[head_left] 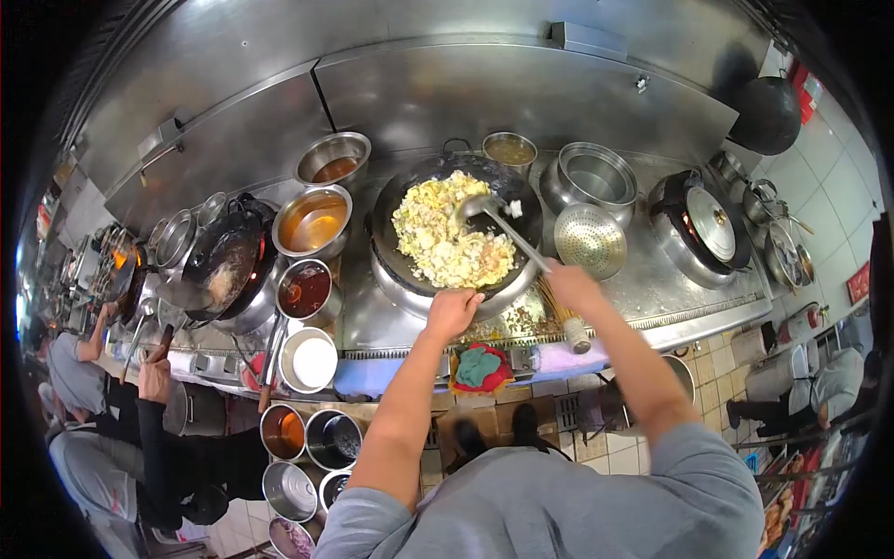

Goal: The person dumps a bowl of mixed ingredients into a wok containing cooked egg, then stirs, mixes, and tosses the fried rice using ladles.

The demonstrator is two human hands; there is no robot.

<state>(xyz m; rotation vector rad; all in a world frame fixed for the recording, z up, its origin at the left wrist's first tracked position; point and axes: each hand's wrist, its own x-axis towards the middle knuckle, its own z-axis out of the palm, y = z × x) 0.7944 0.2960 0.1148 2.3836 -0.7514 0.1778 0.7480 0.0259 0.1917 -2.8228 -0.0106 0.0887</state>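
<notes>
In the middle of the head view, a large black wok (531,200) holds a heap of fried rice (438,233) with yellow egg-like bits. My left hand (453,313) is closed on the wok's near rim, and the exact grip is partly hidden under the fingers. A metal ladle (477,207) has its bowl over the right part of the rice. Around its handle my right hand (573,285) is wrapped, slightly blurred. Just below that hand a bamboo wok brush (565,321) lies on the stove, beside scattered food scraps.
A perforated strainer (590,242) rests by a steel pot (610,168) on the right. Left of the wok stand bowls of brown liquid (315,224) and a pot of red sauce (304,291). Folded cloths (480,368) lie at the front edge. Co-workers (79,373) stand on the left.
</notes>
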